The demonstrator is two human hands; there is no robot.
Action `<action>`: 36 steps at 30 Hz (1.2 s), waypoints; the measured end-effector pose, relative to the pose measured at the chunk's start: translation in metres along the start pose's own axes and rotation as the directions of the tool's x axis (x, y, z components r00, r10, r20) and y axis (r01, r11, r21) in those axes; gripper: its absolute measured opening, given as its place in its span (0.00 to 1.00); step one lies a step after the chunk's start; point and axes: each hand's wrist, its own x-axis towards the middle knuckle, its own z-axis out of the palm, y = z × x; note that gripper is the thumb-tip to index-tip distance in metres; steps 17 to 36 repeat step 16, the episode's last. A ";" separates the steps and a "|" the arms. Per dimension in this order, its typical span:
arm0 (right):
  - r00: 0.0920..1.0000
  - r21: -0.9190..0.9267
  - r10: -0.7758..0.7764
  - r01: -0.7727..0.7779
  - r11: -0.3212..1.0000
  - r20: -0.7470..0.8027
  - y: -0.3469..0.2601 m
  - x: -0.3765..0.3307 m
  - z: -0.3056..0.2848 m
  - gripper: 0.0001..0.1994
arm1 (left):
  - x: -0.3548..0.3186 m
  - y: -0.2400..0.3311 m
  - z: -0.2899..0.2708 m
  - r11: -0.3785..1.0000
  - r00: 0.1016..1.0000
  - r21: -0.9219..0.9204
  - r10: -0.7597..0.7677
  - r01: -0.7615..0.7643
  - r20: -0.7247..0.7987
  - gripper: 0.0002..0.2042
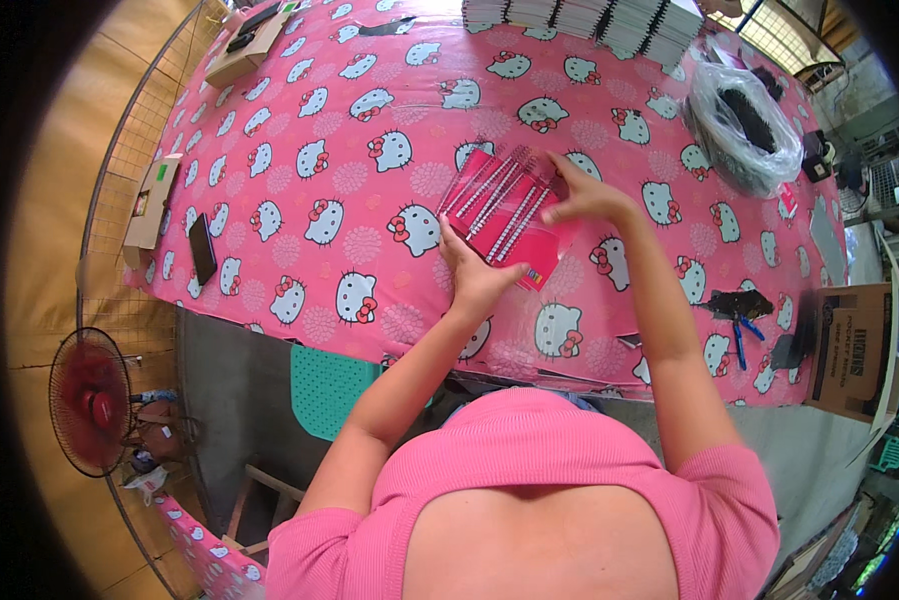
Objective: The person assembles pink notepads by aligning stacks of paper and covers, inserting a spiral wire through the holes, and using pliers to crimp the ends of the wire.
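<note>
Several small red spiral-bound notebooks (504, 205) lie fanned and overlapping, their coils running side by side in slanted rows. They are at the middle of the pink patterned tablecloth, close in front of me. My left hand (477, 275) grips their lower left edge, its thumb stretched along the near side and its fingers partly hidden at the left edge. At their right side is my right hand (587, 195), with its forefinger at the upper corner and its thumb on the right edge. Its other fingers are hidden.
Stacks of spiral-bound books (609, 25) stand at the far edge. To the right are a clear plastic bag of black coils (744, 130), blue-handled pliers (740, 342) and a cardboard box (849, 350). A phone (202, 249) and an open carton (151, 212) lie left.
</note>
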 end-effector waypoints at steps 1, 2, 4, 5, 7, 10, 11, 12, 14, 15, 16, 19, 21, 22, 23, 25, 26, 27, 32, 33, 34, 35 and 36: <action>0.999 -0.322 -0.029 0.034 0.946 0.018 0.000 -0.009 -0.004 0.58 | -0.003 -0.008 -0.001 0.991 0.996 0.095 0.094 -0.093 -0.009 0.68; 0.999 -0.329 -0.027 0.033 0.944 0.025 -0.001 -0.017 0.001 0.58 | -0.001 -0.002 -0.004 0.992 0.996 0.087 0.090 -0.088 -0.012 0.68; 0.987 -0.519 0.128 -0.162 0.839 -0.101 -0.005 -0.031 0.011 0.60 | 0.004 0.014 -0.012 0.961 0.999 0.275 -0.045 0.041 0.008 0.71; 0.987 -0.530 0.129 -0.161 0.833 -0.096 -0.007 -0.031 0.011 0.60 | 0.013 0.022 -0.018 0.946 0.996 0.311 -0.090 0.087 -0.004 0.72; 0.984 -0.512 0.135 -0.175 0.841 -0.115 -0.011 -0.026 0.014 0.57 | 0.050 0.000 -0.031 0.961 0.990 0.245 -0.136 0.126 0.027 0.70; 0.994 -0.520 0.011 -0.069 0.852 -0.113 0.005 -0.020 0.011 0.52 | 0.097 0.001 -0.052 0.978 0.958 0.068 -0.209 0.199 0.198 0.67; 0.995 -0.522 0.009 -0.059 0.851 -0.098 -0.006 -0.014 0.013 0.52 | 0.108 0.005 -0.059 0.968 0.923 -0.047 -0.221 0.248 0.315 0.66; 0.999 -0.212 0.051 -0.054 0.976 -0.019 -0.017 -0.007 0.016 0.49 | 0.115 0.006 -0.060 0.964 0.923 -0.053 -0.231 0.259 0.306 0.66; 0.995 0.114 0.078 -0.085 0.990 0.068 -0.024 0.002 0.023 0.45 | 0.123 0.013 -0.055 0.972 0.811 0.162 -0.229 0.168 0.538 0.64; 0.994 0.186 0.085 -0.095 0.978 0.063 -0.017 0.008 0.031 0.44 | 0.124 0.016 -0.051 0.952 0.829 0.282 -0.254 0.122 0.498 0.63; 0.994 0.258 0.098 -0.108 0.960 0.051 -0.009 0.015 0.038 0.44 | 0.125 0.024 -0.051 0.947 0.803 0.295 -0.274 0.129 0.530 0.63; 0.994 0.258 0.098 -0.108 0.960 0.051 -0.009 0.015 0.038 0.44 | 0.125 0.024 -0.051 0.947 0.803 0.295 -0.274 0.129 0.530 0.63; 0.994 0.258 0.098 -0.108 0.960 0.051 -0.009 0.015 0.038 0.44 | 0.125 0.024 -0.051 0.947 0.803 0.295 -0.274 0.129 0.530 0.63; 0.994 0.258 0.098 -0.108 0.960 0.051 -0.009 0.015 0.038 0.44 | 0.125 0.024 -0.051 0.947 0.803 0.295 -0.274 0.129 0.530 0.63; 0.994 0.258 0.098 -0.108 0.960 0.051 -0.009 0.015 0.038 0.44 | 0.125 0.024 -0.051 0.947 0.803 0.295 -0.274 0.129 0.530 0.63; 0.994 0.258 0.098 -0.108 0.960 0.051 -0.009 0.015 0.038 0.44 | 0.125 0.024 -0.051 0.947 0.803 0.295 -0.274 0.129 0.530 0.63; 0.994 0.258 0.098 -0.108 0.960 0.051 -0.009 0.015 0.038 0.44 | 0.125 0.024 -0.051 0.947 0.803 0.295 -0.274 0.129 0.530 0.63; 0.994 0.258 0.098 -0.108 0.960 0.051 -0.009 0.015 0.038 0.44 | 0.125 0.024 -0.051 0.947 0.803 0.295 -0.274 0.129 0.530 0.63; 0.994 0.258 0.098 -0.108 0.960 0.051 -0.009 0.015 0.038 0.44 | 0.125 0.024 -0.051 0.947 0.803 0.295 -0.274 0.129 0.530 0.63; 0.994 0.258 0.098 -0.108 0.960 0.051 -0.009 0.015 0.038 0.44 | 0.125 0.024 -0.051 0.947 0.803 0.295 -0.274 0.129 0.530 0.63; 0.994 0.258 0.098 -0.108 0.960 0.051 -0.009 0.015 0.038 0.44 | 0.125 0.024 -0.051 0.947 0.803 0.295 -0.274 0.129 0.530 0.63; 0.994 0.258 0.098 -0.108 0.960 0.051 -0.009 0.015 0.038 0.44 | 0.125 0.024 -0.051 0.947 0.803 0.295 -0.274 0.129 0.530 0.63; 0.994 0.258 0.098 -0.108 0.960 0.051 -0.009 0.015 0.038 0.44 | 0.125 0.024 -0.051 0.947 0.803 0.295 -0.274 0.129 0.530 0.63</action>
